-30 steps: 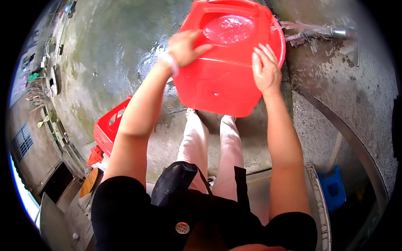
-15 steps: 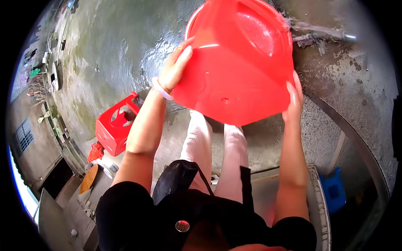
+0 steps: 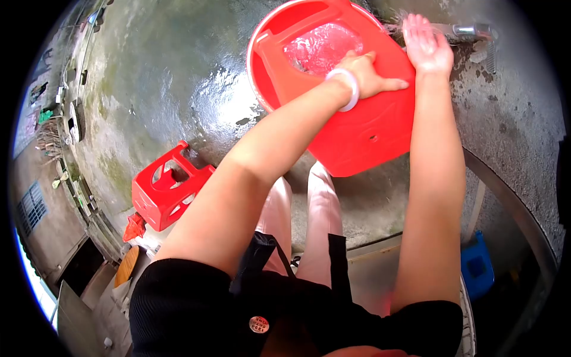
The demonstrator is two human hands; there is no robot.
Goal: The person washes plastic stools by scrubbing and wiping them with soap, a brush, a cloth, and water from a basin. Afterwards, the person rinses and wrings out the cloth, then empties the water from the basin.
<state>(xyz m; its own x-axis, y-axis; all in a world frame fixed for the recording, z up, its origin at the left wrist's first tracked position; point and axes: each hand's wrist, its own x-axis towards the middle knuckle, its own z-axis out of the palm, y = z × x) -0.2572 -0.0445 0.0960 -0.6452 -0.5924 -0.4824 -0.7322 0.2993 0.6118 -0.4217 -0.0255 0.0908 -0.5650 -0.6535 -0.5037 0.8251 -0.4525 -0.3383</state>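
Observation:
A red plastic stool (image 3: pixel 363 134) rests tilted in a round red basin (image 3: pixel 259 77), at the top centre of the head view. Water shows through the stool's opening. My left hand (image 3: pixel 366 74), with a pale bracelet at the wrist, lies on the stool with its thumb and fingers spread. At the stool's right edge my right hand (image 3: pixel 427 46) is raised palm up, its fingers stretched out and nothing held in them. Water from a metal spout (image 3: pixel 473 30) runs toward the basin, passing behind or beside my right hand.
A second red stool (image 3: pixel 163 193) lies on the wet concrete floor (image 3: pixel 172 77) at left, beside a small red bag (image 3: pixel 135 227). A blue stool (image 3: pixel 477 266) stands at lower right. A curved dark edge (image 3: pixel 511 202) runs down the right side.
The stool has turned and its opening shows again over the basin. My left hand has moved right from the stool's left side onto its surface. My right hand has moved up and turned palm up.

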